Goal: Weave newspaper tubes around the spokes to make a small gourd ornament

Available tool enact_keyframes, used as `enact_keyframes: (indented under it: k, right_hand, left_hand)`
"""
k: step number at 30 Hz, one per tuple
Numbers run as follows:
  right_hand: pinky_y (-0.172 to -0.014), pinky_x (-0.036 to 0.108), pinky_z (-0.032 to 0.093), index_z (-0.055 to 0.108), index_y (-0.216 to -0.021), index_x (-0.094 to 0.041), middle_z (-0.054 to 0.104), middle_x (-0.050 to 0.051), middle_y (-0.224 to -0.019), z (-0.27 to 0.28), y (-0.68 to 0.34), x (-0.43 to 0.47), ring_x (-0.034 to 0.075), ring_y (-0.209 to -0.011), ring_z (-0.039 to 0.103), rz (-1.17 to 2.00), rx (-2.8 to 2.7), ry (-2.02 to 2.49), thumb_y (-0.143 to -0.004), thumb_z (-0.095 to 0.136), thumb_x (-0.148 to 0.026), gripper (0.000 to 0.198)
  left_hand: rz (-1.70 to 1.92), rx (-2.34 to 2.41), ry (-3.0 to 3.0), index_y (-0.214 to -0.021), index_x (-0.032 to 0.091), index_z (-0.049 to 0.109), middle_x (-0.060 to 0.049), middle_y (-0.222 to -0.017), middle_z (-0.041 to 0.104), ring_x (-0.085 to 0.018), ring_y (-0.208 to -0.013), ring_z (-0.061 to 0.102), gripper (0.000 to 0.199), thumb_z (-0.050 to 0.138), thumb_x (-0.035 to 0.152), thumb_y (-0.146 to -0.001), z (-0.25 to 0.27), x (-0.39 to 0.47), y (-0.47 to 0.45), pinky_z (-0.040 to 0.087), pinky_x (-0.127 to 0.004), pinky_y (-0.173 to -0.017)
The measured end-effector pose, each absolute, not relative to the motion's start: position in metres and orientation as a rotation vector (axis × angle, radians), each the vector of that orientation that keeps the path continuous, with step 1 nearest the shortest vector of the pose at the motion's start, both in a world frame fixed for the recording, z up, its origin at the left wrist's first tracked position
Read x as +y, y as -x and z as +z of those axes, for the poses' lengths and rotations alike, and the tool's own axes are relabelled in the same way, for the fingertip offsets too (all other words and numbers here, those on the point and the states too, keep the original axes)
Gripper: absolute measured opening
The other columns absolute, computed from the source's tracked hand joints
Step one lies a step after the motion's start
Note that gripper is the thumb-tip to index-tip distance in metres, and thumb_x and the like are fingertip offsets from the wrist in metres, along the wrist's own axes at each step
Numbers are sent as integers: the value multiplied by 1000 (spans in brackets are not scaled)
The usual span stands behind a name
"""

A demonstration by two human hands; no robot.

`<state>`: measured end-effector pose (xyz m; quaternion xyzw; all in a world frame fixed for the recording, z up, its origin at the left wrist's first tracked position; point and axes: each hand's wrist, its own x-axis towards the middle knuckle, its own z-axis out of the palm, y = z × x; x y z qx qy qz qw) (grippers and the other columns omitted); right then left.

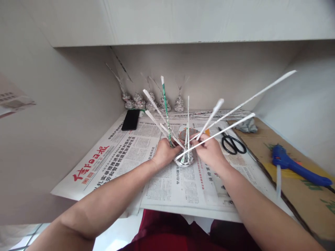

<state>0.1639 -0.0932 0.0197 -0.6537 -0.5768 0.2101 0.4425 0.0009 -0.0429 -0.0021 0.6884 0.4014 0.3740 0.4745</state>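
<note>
A small woven paper basket (184,161) stands on the newspaper between my hands, with several rolled paper sticks (209,120) fanning up and outward from it. One of them is a green stick (165,104); the others are mostly white. My left hand (167,150) is closed on the basket's left side, its thumb and fingers at the rim and the stick bases. On the right side, my right hand (206,148) pinches a white paper stick near the rim. The tips of some fingers are hidden behind the sticks and the basket.
Newspaper sheets (162,188) cover the table. Black scissors (232,143) lie right of my right hand; a blue glue gun (298,167) rests on cardboard (314,205). A black phone (131,119) is at the left. Behind stand several woven gourd shapes (164,104) and loose paper sticks (209,114).
</note>
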Motion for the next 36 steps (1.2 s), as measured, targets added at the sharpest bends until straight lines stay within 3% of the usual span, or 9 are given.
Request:
enact_keyframes:
  k: [5,11,15,21,27,33,36]
  right_hand:
    - [-64,28,50,66,-95,-18,70,5,-81,17,-175,-85,18,-70,64,558,-1191,1542,-81,60,-45,31]
    - [-39,26,42,64,-90,-21,65,4,-69,25,-178,-84,15,-46,57,756,-1022,1417,-77,55,-67,49]
    - [-46,28,50,62,-92,-20,67,7,-80,37,-177,-86,16,-54,63,922,-884,1297,-76,53,-72,55]
    - [-79,34,53,68,-95,-20,72,6,-95,27,-186,-86,22,-87,68,1022,-1421,1478,-70,72,-52,41]
    - [-90,35,50,70,-101,-20,72,6,-103,23,-191,-88,21,-96,66,1100,-1699,1471,-75,70,-34,30]
    - [-82,31,52,69,-104,-21,72,4,-97,16,-185,-90,18,-89,67,1102,-1705,1476,-77,65,-24,28]
    - [-68,29,55,68,-103,-20,71,4,-88,13,-175,-93,16,-74,67,1199,-1595,1509,-76,64,-20,28]
  left_hand:
    - [937,895,-1677,-86,15,72,-4,-83,74,-17,-75,68,15,64,20,-74,-4,-45,-2,54,-25,-71]
    - [975,915,-1656,-85,15,71,-3,-82,73,-16,-75,68,14,64,18,-73,-5,-45,-3,53,-24,-70]
    - [1003,920,-1645,-83,14,70,-4,-83,73,-16,-75,68,13,64,17,-72,-6,-43,-3,53,-24,-71]
    - [1017,938,-1703,-85,15,72,-4,-81,74,-16,-75,68,14,64,19,-74,-10,-40,-1,53,-24,-71]
    - [964,985,-1803,-89,17,73,-3,-86,75,-17,-80,69,18,61,17,-76,-8,-38,3,54,-26,-76]
    - [877,989,-1938,-91,18,74,-3,-88,75,-18,-83,70,22,57,15,-77,2,-31,13,54,-26,-78]
    - [823,940,-2045,-93,19,75,-3,-92,75,-18,-87,69,26,54,14,-78,6,-26,19,54,-27,-81]
